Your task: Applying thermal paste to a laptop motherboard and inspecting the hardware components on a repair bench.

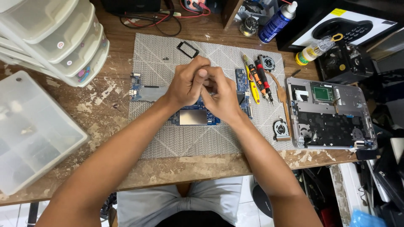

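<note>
Working with both hands bunched together over a blue circuit board (194, 116) on the grey mat (168, 138).
Your left hand (187, 82) and right hand (222, 97) touch, fingers curled tight around something too small to make out. Screwdrivers (260, 80) lie just right of the board, beyond them two small fans (281, 129) and the opened laptop shell (330, 113).

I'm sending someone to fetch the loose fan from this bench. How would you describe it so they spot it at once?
Start at the opened laptop base on the right of the wooden desk. Just off its lower left corner, on the edge of the grey patterned mat, lies a small cooling fan. A second fan lies farther up, above the screwdrivers; this one lies alone, nearest the desk's front edge.
</note>
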